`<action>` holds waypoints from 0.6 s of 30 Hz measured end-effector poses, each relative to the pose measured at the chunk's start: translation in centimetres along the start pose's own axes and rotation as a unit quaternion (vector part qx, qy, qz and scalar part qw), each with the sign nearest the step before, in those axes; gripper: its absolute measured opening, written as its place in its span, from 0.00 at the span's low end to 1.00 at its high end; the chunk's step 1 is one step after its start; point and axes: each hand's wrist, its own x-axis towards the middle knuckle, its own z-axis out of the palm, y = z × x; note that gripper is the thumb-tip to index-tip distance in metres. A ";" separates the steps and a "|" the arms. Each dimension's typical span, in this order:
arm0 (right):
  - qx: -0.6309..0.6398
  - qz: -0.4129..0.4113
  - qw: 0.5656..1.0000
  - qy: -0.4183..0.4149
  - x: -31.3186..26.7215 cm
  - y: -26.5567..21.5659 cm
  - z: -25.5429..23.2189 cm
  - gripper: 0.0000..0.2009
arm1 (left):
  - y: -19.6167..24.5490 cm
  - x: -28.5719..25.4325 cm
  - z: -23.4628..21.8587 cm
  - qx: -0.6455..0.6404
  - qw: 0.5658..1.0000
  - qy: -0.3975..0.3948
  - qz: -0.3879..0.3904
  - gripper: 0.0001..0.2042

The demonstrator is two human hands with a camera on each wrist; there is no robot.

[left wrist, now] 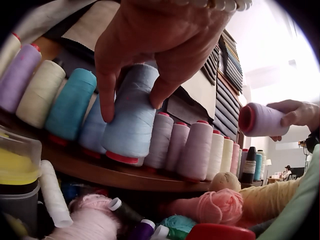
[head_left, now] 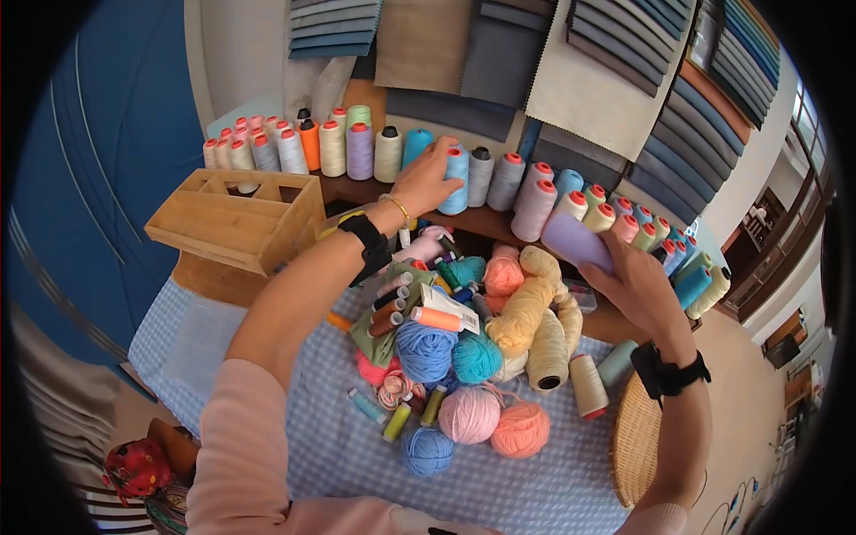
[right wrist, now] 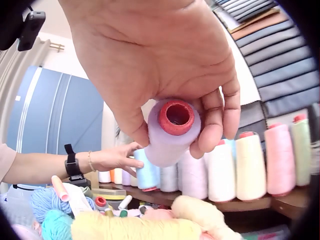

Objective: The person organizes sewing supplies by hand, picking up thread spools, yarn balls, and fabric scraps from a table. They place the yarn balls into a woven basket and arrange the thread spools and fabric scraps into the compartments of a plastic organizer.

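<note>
My left hand (head_left: 426,183) grips a light blue cone of thread (head_left: 456,183) at the shelf, thumb on one side and fingers on the other. In the left wrist view the same light blue cone (left wrist: 131,117) stands nearly upright between thumb and fingers, its red base at the shelf's front. My right hand (head_left: 644,290) holds a lavender cone (head_left: 578,241) tilted in the air above the right part of the shelf. The right wrist view shows the red end of this lavender cone (right wrist: 167,142) between thumb and fingers.
Rows of thread cones line the wooden shelf (left wrist: 100,167). Yarn balls (head_left: 471,415) and small spools are heaped on the checkered cloth (head_left: 348,473). A wooden organizer (head_left: 214,236) stands at left, a wicker basket (head_left: 635,441) at right, and fabric swatches hang behind.
</note>
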 end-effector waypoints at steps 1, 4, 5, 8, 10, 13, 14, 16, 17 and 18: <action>0.002 -0.025 0.999 0.034 0.9 -0.8 0.3 0.19 | 0.0 0.1 0.0 0.001 1.000 0.000 -0.010 0.31; -0.043 -0.074 0.993 0.076 4.4 -2.2 2.5 0.20 | -0.6 0.2 0.6 0.005 1.000 0.002 -0.011 0.31; -0.045 -0.076 0.993 0.076 5.5 -2.2 3.4 0.20 | -0.6 0.2 0.7 0.004 1.000 0.005 -0.012 0.31; -0.143 -0.139 0.973 0.116 8.5 -2.7 5.4 0.19 | -0.5 -0.1 1.2 0.003 1.000 0.006 -0.002 0.31; -0.159 -0.159 0.965 0.135 9.8 -2.7 6.2 0.19 | -0.4 -0.1 1.4 0.004 1.000 0.003 -0.006 0.30; -0.163 -0.171 0.962 0.139 11.1 -2.9 6.7 0.20 | -0.2 -0.1 1.7 0.022 1.000 -0.003 -0.015 0.30; -0.151 -0.163 0.967 0.124 11.5 -2.8 6.9 0.21 | -0.1 -0.1 1.8 0.027 1.000 0.001 -0.011 0.30; -0.160 -0.170 0.964 0.131 12.4 -2.5 7.6 0.21 | 0.0 -0.1 1.9 0.032 0.999 0.004 -0.008 0.30; -0.169 -0.175 0.960 0.140 12.8 -2.3 8.0 0.21 | 0.1 0.0 2.0 0.036 0.999 0.004 -0.004 0.30; -0.168 -0.175 0.960 0.139 13.2 -2.0 8.4 0.21 | 0.2 0.0 2.0 0.041 0.999 0.004 0.001 0.30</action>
